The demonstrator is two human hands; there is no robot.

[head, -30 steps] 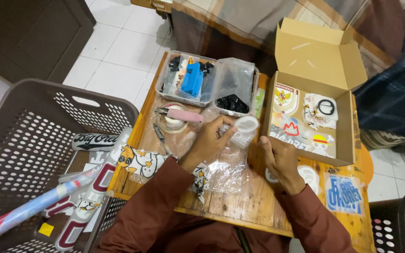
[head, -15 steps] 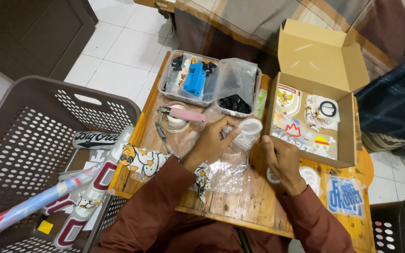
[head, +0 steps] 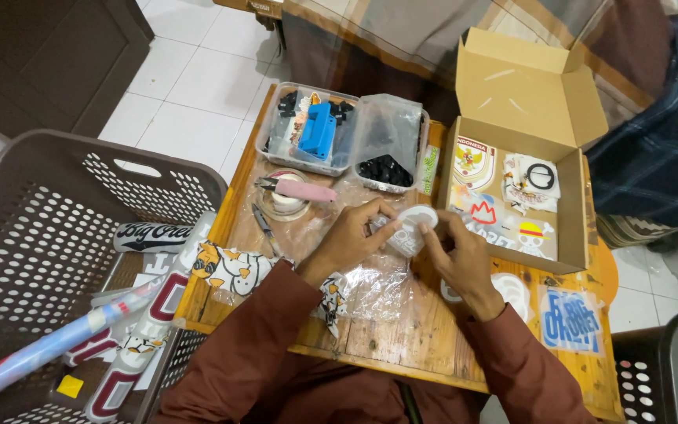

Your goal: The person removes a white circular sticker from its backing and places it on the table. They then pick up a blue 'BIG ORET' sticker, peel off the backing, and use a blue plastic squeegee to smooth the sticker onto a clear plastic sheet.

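Note:
Over the middle of a small wooden table (head: 402, 345), both my hands hold a small white item in a clear plastic sleeve (head: 411, 228). My left hand (head: 351, 235) grips its left side with fingers curled. Against its right edge my right hand (head: 457, 255) pinches it with thumb and fingers. Crinkled clear plastic (head: 382, 286) lies on the table under my wrists. Both forearms wear brown sleeves.
An open cardboard box (head: 582, 228) of stickers sits at right. Two clear plastic tubs (head: 347, 137) with blue and black parts stand at the back. Pink-handled pliers (head: 300, 188) rest on a tape roll. A brown slatted basket (head: 49, 259) with rolled prints stands left.
My right hand has come up from the table to the sleeved white item. Both hands now hold it together, slightly farther back on the table.

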